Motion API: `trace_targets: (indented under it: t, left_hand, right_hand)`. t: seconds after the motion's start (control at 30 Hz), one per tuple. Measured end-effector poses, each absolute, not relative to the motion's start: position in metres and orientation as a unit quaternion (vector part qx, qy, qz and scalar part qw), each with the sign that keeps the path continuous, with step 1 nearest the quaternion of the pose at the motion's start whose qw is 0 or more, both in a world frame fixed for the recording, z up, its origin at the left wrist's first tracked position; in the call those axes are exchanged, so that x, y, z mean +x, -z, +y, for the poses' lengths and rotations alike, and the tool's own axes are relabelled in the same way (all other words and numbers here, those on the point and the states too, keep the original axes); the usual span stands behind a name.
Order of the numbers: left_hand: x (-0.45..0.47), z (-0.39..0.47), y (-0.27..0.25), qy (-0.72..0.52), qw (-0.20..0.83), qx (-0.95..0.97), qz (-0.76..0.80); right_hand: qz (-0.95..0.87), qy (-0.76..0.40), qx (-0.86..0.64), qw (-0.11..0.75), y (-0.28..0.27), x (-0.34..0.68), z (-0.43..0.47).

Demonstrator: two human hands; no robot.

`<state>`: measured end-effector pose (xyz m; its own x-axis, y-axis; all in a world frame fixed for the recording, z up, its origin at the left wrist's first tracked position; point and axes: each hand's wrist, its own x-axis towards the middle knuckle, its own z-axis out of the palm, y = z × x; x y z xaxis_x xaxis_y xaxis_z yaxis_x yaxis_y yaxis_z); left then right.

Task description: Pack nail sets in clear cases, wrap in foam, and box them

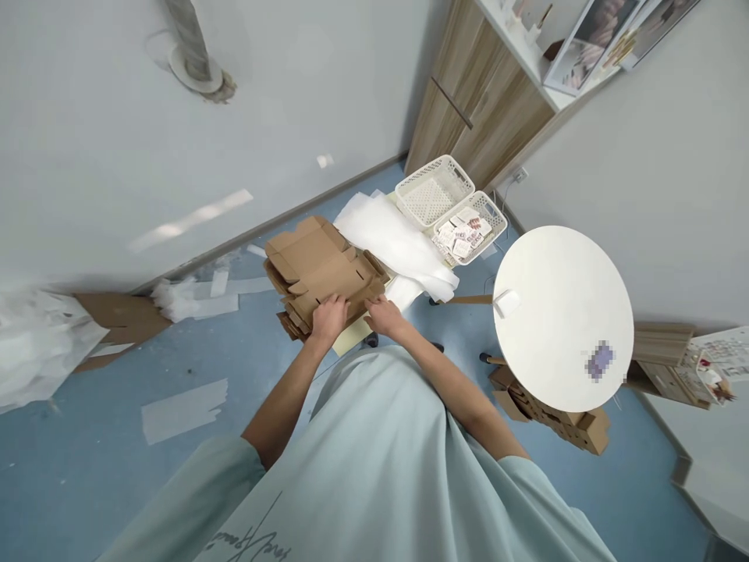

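An unfolded brown cardboard box point(328, 254), with flaps and slots along its edges, lies on top of more flattened cardboard in front of me. My left hand point(331, 318) is closed on its near edge, fingers curled over the board beside a slot. Farther right, my right hand point(383, 314) pinches a folded side flap near the box's corner. The thumbs and the undersides of both grips are partly hidden. White foam sheeting point(392, 242) lies just beyond the cardboard, close to my right hand.
Beyond the foam stand a white basket point(403, 190) and another holding small printed cards point(465, 234). A round white table point(562, 320) is at the right, with folded cartons point(550, 414) below it. Plastic wrap point(47, 343) lies at the left; a wooden cabinet point(473, 86) stands behind.
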<state>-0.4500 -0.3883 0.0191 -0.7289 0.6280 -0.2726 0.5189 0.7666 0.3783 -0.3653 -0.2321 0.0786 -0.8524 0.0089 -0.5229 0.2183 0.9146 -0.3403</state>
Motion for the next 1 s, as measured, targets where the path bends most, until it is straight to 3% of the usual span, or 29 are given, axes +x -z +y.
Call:
trace_targets:
  t: [0.27, 0.43, 0.63, 0.7, 0.83, 0.93, 1.0]
  left_hand:
    - [-0.445, -0.396, -0.042, -0.211, 0.2, 0.286, 0.913]
    - [-0.45, -0.415, -0.083, -0.307, 0.078, 0.276, 0.907]
    - [-0.47, -0.426, -0.153, -0.405, -0.094, 0.29, 0.862]
    - [-0.472, -0.418, -0.173, -0.411, -0.132, 0.332, 0.839]
    - [-0.464, -0.379, -0.2, -0.404, -0.151, 0.427, 0.795]
    - [-0.449, -0.335, -0.207, -0.392, -0.127, 0.51, 0.755]
    - [-0.435, -0.301, -0.208, -0.383, -0.106, 0.564, 0.723]
  right_hand:
    - [0.92, 0.178, 0.089, 0.338, -0.071, -0.382, -0.237]
    - [0.911, 0.188, 0.095, 0.353, -0.074, -0.392, -0.238]
    - [0.92, 0.24, 0.082, 0.299, -0.097, -0.378, -0.23]
    - [0.921, 0.281, 0.078, 0.258, -0.111, -0.366, -0.214]
    - [0.884, 0.44, 0.151, 0.046, -0.157, -0.326, -0.158]
    - [0.85, 0.435, 0.251, -0.158, -0.203, -0.28, -0.105]
    - [0.823, 0.423, 0.296, -0.238, -0.23, -0.243, -0.074]
